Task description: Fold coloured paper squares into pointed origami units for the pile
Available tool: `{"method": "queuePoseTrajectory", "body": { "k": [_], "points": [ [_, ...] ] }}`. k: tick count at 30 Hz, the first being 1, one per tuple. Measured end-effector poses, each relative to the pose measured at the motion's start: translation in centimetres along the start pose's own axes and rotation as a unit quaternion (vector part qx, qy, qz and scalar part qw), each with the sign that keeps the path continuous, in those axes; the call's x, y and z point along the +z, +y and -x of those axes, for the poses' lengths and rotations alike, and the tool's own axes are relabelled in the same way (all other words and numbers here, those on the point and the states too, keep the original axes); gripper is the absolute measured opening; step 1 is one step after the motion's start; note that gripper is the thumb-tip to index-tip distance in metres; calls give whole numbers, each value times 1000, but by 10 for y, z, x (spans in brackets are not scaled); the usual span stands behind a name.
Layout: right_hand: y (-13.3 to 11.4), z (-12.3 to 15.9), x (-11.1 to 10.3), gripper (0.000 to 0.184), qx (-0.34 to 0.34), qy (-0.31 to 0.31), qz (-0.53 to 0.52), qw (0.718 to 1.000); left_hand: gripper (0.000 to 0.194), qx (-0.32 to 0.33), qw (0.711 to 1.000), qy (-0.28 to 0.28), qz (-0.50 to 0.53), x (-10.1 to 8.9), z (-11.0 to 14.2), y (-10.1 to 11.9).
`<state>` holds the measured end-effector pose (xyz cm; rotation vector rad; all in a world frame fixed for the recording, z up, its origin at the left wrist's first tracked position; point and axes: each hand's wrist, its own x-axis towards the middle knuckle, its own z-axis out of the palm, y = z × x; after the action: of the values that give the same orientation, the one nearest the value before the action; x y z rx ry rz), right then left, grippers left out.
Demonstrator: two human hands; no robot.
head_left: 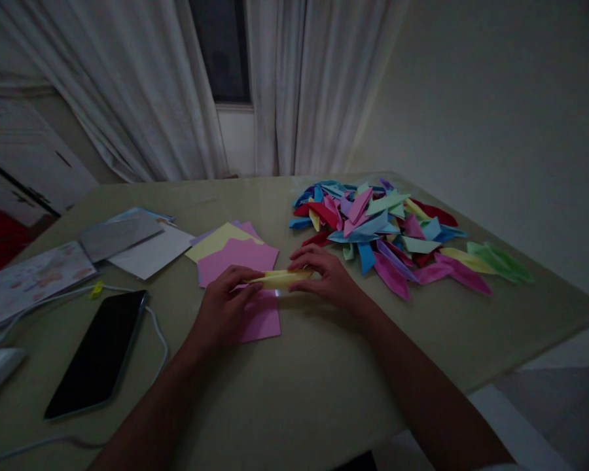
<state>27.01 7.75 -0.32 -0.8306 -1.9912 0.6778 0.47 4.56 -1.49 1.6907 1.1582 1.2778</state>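
Between my two hands is a narrow piece of folded yellow paper (281,281), held level just above the table. My left hand (228,304) pinches its left end between thumb and fingers. The right end is gripped by my right hand (326,276), with the thumb below and the fingers over the top. Under and behind my left hand lie square sheets of pink paper (240,258), with a yellow sheet (220,241) and a purple edge showing among them. Another pink sheet (265,317) is partly hidden by my left hand.
A heap of colourful folded paper pieces (368,216) spreads over the table's right side. To the left are a black phone (101,353), a white cable (160,333), a patterned packet (39,278) and white sheets (152,248). Curtains (294,85) hang behind the table (324,392).
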Motion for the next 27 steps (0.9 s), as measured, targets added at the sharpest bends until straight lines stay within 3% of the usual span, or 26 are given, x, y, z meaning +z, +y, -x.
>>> {"method": "queuePoseTrajectory", "body": {
  "k": [5,10,14,18,22,27],
  "points": [
    [-1,1,2,17,-6,0,10,1000,18,3,1000,7,-3,-1,0,0],
    [1,1,3,10,10,12,16,1000,26,-71,997,28,-6,-1,3,-2],
    [2,2,2,18,-9,8,31,999,22,-39,999,16,19,-1,2,2],
    [3,3,1,5,-11,-21,54,998,20,-37,999,24,13,-2,1,5],
    [2,3,-1,13,-11,-35,64,997,19,-73,996,47,13,-3,1,4],
    [2,0,-2,20,-13,-27,42,999,32,-140,983,38,117,-1,1,-3]
  ]
}}
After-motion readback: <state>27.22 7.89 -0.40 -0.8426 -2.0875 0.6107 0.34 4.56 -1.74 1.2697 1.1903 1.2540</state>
